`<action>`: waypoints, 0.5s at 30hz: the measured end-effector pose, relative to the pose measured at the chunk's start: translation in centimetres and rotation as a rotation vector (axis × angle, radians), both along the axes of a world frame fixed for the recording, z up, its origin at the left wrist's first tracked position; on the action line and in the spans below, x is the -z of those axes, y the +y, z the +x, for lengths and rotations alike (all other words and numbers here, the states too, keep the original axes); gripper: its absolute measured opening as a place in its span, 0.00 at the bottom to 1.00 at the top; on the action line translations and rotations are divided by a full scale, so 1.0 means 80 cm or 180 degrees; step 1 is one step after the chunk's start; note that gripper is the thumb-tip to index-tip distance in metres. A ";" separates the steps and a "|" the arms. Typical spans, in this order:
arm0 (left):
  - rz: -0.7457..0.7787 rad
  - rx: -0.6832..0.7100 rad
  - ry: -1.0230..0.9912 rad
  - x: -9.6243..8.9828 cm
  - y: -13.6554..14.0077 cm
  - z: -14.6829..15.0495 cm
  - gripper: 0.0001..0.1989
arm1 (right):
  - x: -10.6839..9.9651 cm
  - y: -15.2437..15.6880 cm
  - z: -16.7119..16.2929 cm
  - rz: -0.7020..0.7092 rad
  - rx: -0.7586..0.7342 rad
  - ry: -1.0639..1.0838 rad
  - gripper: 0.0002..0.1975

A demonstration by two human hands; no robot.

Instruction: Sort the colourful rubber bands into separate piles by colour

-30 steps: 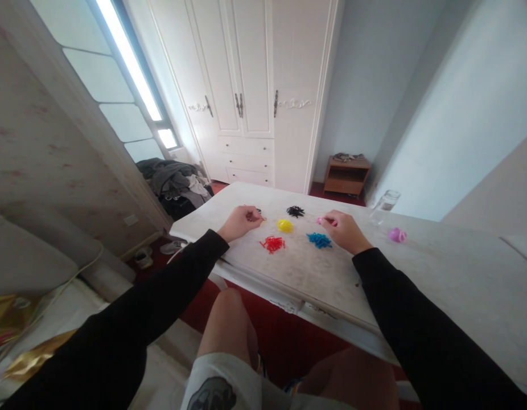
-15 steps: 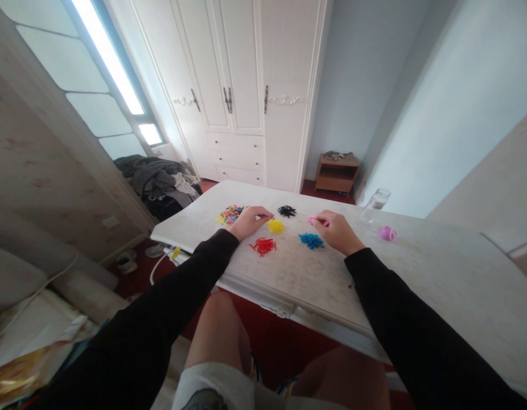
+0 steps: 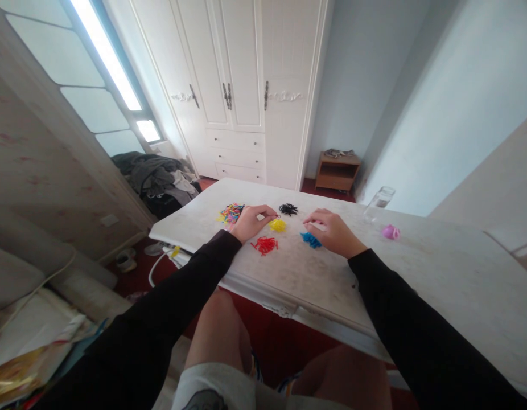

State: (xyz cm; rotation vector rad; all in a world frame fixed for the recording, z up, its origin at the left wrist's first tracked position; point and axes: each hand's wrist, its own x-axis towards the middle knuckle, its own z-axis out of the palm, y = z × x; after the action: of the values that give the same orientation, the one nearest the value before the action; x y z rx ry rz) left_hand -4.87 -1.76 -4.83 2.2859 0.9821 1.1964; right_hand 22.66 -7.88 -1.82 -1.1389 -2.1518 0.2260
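On the white table (image 3: 332, 285) lie small piles of what look like rubber bands. My left hand (image 3: 251, 222) is pinched just above the yellow pile (image 3: 278, 225), a tiny dark loop like a rubber band at its fingertips. Beside that wrist is the mixed-colour pile (image 3: 230, 213), partly covered by the hand. My right hand (image 3: 332, 229) has thumb and fingers closed together over the far side of the blue pile (image 3: 310, 240); anything between them is too small to make out. The black pile (image 3: 288, 209) sits between the hands, farther back, and the red pile (image 3: 264, 245) is nearer me.
A clear glass jar (image 3: 379, 204) stands tilted-looking at the right rear of the table. Near it is a pink-purple rounded object (image 3: 391, 232). Beyond the table are a white wardrobe (image 3: 238, 154), a small brown cabinet (image 3: 338, 171) and heaped clothes (image 3: 155, 179).
My left hand has shifted slightly right, over the yellow pile. My right hand has drawn a little left, and the pink bits seen at its fingertips are now hidden.
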 end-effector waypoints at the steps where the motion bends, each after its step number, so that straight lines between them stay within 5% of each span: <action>1: 0.0060 0.0024 -0.0013 -0.001 -0.004 0.002 0.10 | -0.001 -0.003 -0.005 0.0038 -0.0152 -0.0043 0.09; 7: 0.0364 0.0155 -0.0130 -0.002 -0.012 0.010 0.11 | 0.009 -0.011 -0.030 0.0112 -0.0736 -0.0305 0.18; 15: 0.0425 0.0262 -0.0190 0.001 -0.011 0.012 0.13 | 0.011 -0.011 -0.031 0.0057 -0.0716 -0.0426 0.21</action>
State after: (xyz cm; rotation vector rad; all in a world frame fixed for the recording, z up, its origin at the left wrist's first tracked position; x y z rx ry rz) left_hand -3.90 -2.64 -4.94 2.3525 0.8009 1.3234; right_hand 20.16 -8.75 -2.72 -0.9238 -2.3970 0.2357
